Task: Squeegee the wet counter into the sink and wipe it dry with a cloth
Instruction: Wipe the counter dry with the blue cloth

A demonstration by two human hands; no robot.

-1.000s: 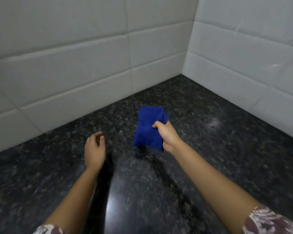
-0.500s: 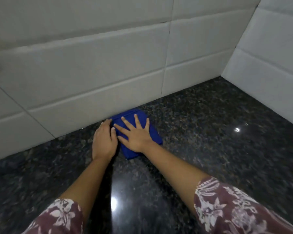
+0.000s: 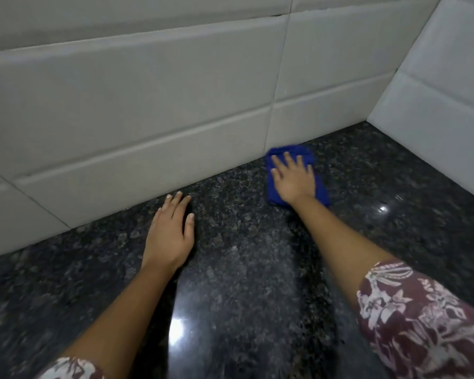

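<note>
Cloth [image 3: 323,191], blue and folded, lies flat on the dark speckled surface [image 3: 244,269] just in front of the white tiled wall [image 3: 148,105]. Right hand [image 3: 294,179] presses on the cloth, fingers spread. Left hand [image 3: 170,233] rests palm-down on the bare surface, fingers together, near the wall, apart from the cloth.

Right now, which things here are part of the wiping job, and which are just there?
Part of the job:
blue cloth
right hand, flat on the cloth
granite counter

Just there:
left hand, resting on the counter
white tiled wall
</note>
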